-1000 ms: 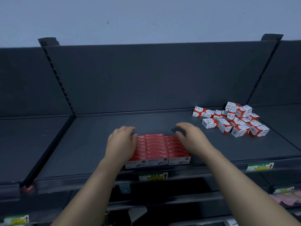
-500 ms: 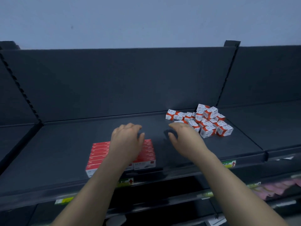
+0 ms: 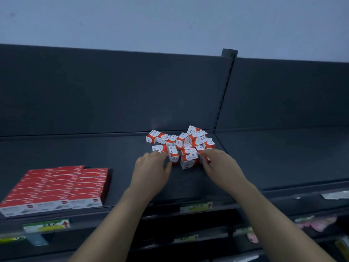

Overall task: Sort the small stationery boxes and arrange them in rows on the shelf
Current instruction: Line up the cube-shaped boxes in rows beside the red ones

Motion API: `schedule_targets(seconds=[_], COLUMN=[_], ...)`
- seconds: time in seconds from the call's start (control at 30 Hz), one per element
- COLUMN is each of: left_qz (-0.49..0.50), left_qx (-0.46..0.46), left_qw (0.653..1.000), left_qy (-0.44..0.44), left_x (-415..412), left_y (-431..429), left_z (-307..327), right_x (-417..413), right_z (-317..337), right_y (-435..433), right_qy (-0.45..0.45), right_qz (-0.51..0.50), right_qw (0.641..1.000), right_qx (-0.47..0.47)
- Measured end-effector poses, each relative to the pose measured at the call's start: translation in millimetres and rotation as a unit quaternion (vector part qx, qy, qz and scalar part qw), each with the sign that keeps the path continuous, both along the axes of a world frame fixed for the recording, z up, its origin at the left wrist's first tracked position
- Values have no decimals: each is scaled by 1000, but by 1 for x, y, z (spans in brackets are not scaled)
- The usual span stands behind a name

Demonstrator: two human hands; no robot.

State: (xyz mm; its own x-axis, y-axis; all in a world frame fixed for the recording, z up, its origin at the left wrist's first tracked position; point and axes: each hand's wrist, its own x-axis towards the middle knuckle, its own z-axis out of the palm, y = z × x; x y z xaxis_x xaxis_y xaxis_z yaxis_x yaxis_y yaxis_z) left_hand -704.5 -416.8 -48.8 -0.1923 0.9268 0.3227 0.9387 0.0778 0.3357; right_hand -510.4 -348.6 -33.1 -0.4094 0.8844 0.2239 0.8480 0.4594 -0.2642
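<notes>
Stationery boxes (image 3: 186,143): small red-and-white cardboard cubes, heaped loose just beyond left hand (image 3: 151,168) and right hand (image 3: 220,165). Fingers of both hands curled against heap's near edge; pinching or merely touching, cannot tell. Farther left, flat red cartons (image 3: 62,184) in tight rows on dark matte shelf (image 3: 113,154).

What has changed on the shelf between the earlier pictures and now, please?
Both hands left the block of flat red boxes and moved right to the heap of small boxes. The left hand now touches its near-left edge and the right hand its near-right edge; whether either grips a box is unclear. The flat red boxes stayed in their neat block, and the heap stayed jumbled on the shelf.
</notes>
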Motion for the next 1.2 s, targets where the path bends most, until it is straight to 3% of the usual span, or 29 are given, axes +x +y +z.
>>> schedule_targets(seconds=[0.13,0.37,0.57,0.73,0.87,1.1,1.2], left_qz=[-14,-59,-50,-37,-40,-25,-37], left_qx=[-25,-52,-85,-111,-76,-60,-83], left_qw=[1000,997,991,967,975,946,954], left_qy=[-12,23,-93,-227,-205,-318,-285], left_x=[19,42,46,31,19,17,15], left_y=[26,70,64,33,16,2,-1], left_z=[-10,-24,-26,-27,-31,-35,-34], right_x=[24,37,45,51,48,41,40], right_z=[-5,-24,-36,-38,-38,-37,-36], right_y=[24,47,58,57,51,38,34], right_qy=[-22,32,82,157,150,155,148], right_qz=[-19,18,18,52,79,99,111], right_qw=[999,996,989,959,948,943,945], right_qx=[-33,-85,-118,-229,-268,-279,-271])
